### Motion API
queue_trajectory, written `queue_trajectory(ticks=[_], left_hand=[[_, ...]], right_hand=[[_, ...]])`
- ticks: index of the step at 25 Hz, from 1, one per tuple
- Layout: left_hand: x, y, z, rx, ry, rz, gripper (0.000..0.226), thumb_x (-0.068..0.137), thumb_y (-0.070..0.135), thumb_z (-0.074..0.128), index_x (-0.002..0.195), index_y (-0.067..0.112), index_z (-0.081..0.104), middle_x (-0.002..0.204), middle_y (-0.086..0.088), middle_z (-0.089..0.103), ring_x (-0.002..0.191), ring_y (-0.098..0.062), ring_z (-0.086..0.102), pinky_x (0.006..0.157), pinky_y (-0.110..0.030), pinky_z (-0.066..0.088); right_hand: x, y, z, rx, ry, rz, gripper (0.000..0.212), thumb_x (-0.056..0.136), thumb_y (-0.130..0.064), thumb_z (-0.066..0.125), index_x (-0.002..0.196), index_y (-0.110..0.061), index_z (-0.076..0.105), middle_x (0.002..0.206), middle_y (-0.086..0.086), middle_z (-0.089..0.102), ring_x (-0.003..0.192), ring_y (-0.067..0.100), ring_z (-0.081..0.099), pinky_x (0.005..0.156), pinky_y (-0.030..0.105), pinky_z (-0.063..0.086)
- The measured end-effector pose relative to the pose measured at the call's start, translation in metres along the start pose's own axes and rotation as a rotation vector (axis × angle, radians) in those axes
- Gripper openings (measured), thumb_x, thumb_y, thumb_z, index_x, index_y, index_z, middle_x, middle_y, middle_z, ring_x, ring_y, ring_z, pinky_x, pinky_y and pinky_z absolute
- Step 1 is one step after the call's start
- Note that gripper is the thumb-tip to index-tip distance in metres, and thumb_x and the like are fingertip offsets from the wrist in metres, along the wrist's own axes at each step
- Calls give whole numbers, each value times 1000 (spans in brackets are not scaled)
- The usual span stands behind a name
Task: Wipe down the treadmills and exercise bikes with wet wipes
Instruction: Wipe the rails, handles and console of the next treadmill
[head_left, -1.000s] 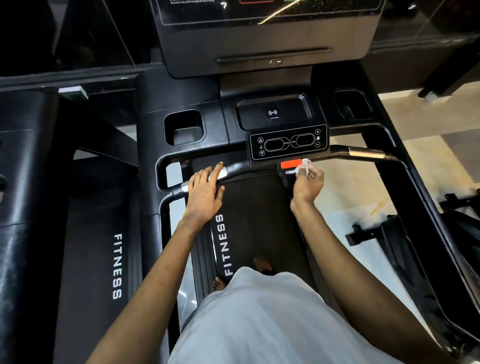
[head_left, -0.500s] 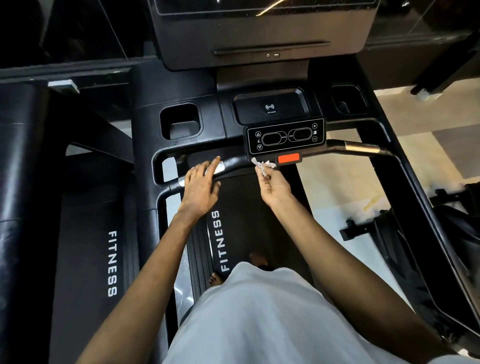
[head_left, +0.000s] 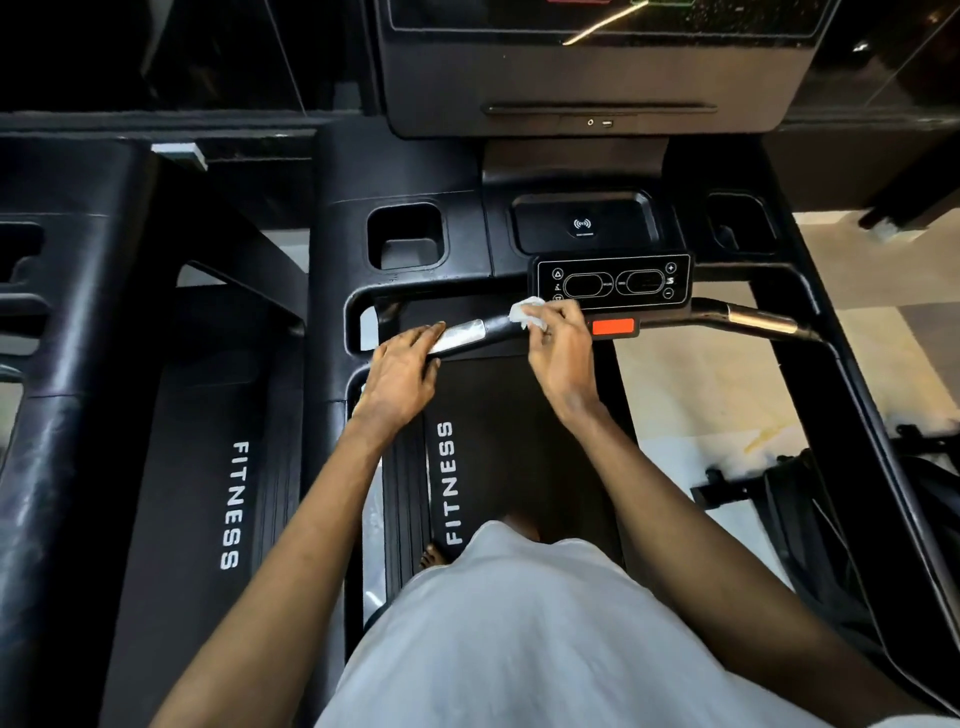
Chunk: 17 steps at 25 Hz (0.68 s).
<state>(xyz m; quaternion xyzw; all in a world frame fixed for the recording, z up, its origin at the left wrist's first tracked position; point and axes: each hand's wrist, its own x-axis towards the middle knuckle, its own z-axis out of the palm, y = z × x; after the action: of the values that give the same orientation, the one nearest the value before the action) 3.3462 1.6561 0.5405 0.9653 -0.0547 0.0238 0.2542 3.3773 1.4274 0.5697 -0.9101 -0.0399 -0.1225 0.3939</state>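
Observation:
I stand on a black treadmill whose belt reads FITNESS. Its front handlebar runs across below the small control panel, with a silver sensor patch on the left part. My right hand pinches a crumpled white wet wipe and presses it on the bar just left of the red stop key. My left hand rests on the bar's left end, fingers lying over it beside the silver patch.
A second treadmill with a FITNESS belt stands close on the left. The console screen rises ahead, with a cup holder and a charging tray below it. Tiled floor and another machine's black frame lie to the right.
My right hand carried the wipe leftward along the handlebar, from the red key's right side to just left of it. My left hand stayed on the bar's left end.

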Motion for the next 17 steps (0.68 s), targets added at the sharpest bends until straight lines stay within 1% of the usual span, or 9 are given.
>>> queue_trajectory(ticks=[2,4,5,8,10,12,14,15,17], left_hand=[[-4,-3,0,28,25,-7,55,98,16,57,151,19,44,145,-7,53,135,-25,46,114,-41,28],[-10,-10,-1,87,58,-34,53,97,20,59,149,17,47,141,-8,56,133,-25,48,114,-43,25],[-13,-16,-2,120,69,-51,52,97,22,59,147,16,48,140,-8,57,133,-25,48,115,-45,23],[-27,-39,-6,182,91,-103,51,97,22,59,146,13,50,141,-11,57,137,-28,46,117,-48,20],[-35,-51,-8,180,82,-122,53,96,21,60,147,13,48,145,-12,54,141,-27,42,118,-48,21],[-37,-56,-7,156,66,-117,55,96,18,60,149,13,46,148,-12,51,143,-27,40,119,-47,23],[-35,-58,-7,133,57,-101,55,97,17,60,149,13,46,148,-13,51,143,-28,41,120,-45,25],[-35,-60,-8,122,55,-90,54,97,17,60,149,13,46,148,-13,52,142,-28,42,120,-44,26],[-36,-65,-10,90,58,-65,55,96,15,61,149,11,46,148,-12,53,142,-27,43,120,-44,29]], right_hand=[[-2,-9,13,-73,-113,-56,32,97,-7,57,127,-8,67,116,3,54,100,16,61,94,32,56],[-7,-22,29,-94,-232,-134,30,98,-12,57,126,-9,67,115,4,54,100,20,60,92,35,55],[-8,-27,33,-88,-257,-159,27,98,-13,57,123,-11,68,112,4,54,98,20,60,90,35,55],[2,-28,30,-47,-211,-117,23,99,-14,55,118,-12,69,106,1,53,92,20,59,86,33,53],[5,-31,32,-82,-240,-116,27,100,-12,54,122,-10,69,109,3,54,100,19,57,92,30,51],[1,-42,41,-124,-316,-204,29,100,-10,55,125,-6,68,112,6,55,105,19,55,97,24,46],[-1,-50,49,-129,-358,-281,29,99,-10,55,126,-5,67,113,7,55,105,18,53,98,19,40],[0,-49,49,-125,-352,-279,29,99,-10,55,125,-5,67,113,7,55,106,17,52,98,19,41],[4,-41,43,-115,-310,-209,28,99,-8,55,124,-6,67,114,7,54,107,16,49,98,22,44]])
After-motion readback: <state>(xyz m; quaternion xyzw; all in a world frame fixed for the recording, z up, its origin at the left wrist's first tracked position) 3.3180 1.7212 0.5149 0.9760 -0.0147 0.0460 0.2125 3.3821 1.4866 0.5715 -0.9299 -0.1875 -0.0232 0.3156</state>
